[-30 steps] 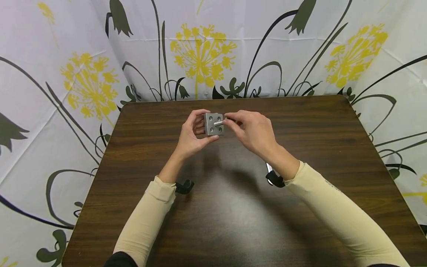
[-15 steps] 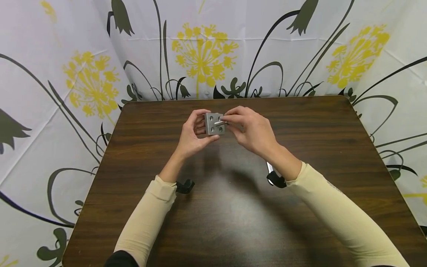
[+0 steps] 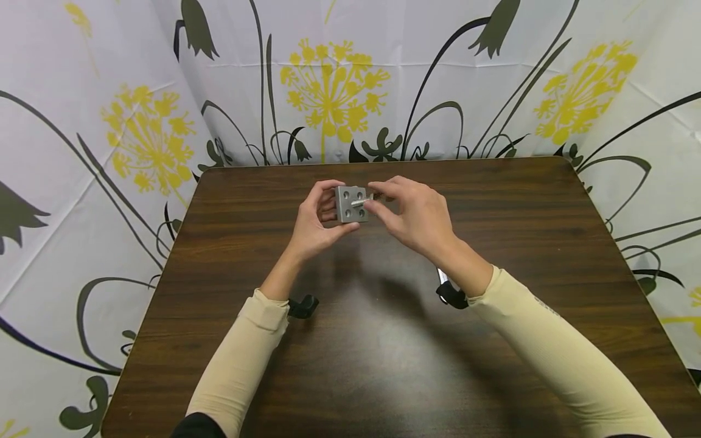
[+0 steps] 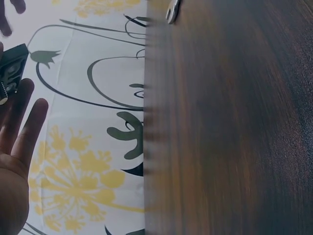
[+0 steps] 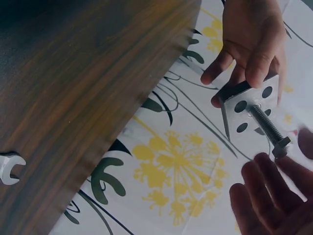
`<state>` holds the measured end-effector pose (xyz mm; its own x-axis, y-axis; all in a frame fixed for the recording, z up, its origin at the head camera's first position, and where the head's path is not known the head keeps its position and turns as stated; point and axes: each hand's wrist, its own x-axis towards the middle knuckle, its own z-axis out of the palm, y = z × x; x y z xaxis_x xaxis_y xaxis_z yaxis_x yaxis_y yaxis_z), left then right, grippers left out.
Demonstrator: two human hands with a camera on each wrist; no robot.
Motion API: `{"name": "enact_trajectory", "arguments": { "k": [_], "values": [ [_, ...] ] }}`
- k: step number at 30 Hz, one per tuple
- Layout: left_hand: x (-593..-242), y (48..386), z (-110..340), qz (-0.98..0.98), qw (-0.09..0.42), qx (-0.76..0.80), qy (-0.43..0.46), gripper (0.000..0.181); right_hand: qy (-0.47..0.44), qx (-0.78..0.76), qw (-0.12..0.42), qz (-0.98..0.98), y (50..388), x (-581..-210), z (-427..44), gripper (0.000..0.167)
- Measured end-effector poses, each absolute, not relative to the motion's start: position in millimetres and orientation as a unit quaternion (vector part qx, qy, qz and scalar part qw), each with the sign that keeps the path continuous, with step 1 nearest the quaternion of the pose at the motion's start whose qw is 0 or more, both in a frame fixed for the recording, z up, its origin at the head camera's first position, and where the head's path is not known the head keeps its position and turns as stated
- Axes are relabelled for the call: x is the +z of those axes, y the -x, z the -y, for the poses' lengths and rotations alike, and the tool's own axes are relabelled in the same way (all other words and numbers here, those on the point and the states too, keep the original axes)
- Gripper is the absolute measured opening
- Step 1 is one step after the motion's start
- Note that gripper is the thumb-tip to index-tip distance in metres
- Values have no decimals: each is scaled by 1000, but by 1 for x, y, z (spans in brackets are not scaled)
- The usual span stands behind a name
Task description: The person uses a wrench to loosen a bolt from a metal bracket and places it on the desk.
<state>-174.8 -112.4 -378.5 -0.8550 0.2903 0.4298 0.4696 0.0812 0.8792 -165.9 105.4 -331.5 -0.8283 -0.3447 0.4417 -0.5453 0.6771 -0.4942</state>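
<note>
In the head view my left hand [image 3: 314, 222] holds a grey metal block [image 3: 343, 213] by its edges, thumb below and fingers above and behind. The block's face shows several round holes. From the face's middle a hex bolt [image 5: 266, 125] sticks out, its threaded shank partly exposed and its head outward. My right hand [image 3: 418, 213] has thumb and fingers spread around the bolt head. A small gap shows between thumb and head in the right wrist view; an index fingertip [image 5: 288, 166] is close to the head, contact unclear. The left wrist view catches only part of the block [image 4: 12, 68].
An open-end wrench [image 5: 11, 169] lies on the dark wooden table [image 3: 350, 340], mostly hidden under my right wrist in the head view. A black wrist strap [image 3: 453, 294] sits at that wrist. A flower-patterned curtain [image 3: 230, 79] hangs behind the table.
The right fingers have shifted about the bolt head: the index finger lay across the bolt half a second ago and now stands above it. The left hand and block have barely moved.
</note>
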Motion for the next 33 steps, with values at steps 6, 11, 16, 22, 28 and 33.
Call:
{"name": "enact_trajectory", "arguments": {
  "k": [6, 11, 16, 22, 28, 33],
  "values": [
    [-379, 175, 113, 736, 74, -622, 256, 71, -253, 323, 151, 899, 165, -332, -106, 28],
    [-379, 174, 114, 739, 78, -620, 252, 71, -247, 322, 162, 899, 165, -332, -104, 32],
    [-379, 175, 114, 739, 75, -619, 253, 71, -242, 321, 153, 903, 166, -332, -104, 27],
    [-378, 174, 113, 737, 74, -622, 253, 71, -241, 319, 148, 904, 165, -332, -104, 34],
    [-378, 174, 113, 736, 72, -623, 256, 72, -231, 310, 142, 911, 166, -332, -104, 25],
    [-380, 175, 114, 736, 75, -622, 255, 71, -266, 313, 150, 899, 165, -332, -106, 37]
  ]
}}
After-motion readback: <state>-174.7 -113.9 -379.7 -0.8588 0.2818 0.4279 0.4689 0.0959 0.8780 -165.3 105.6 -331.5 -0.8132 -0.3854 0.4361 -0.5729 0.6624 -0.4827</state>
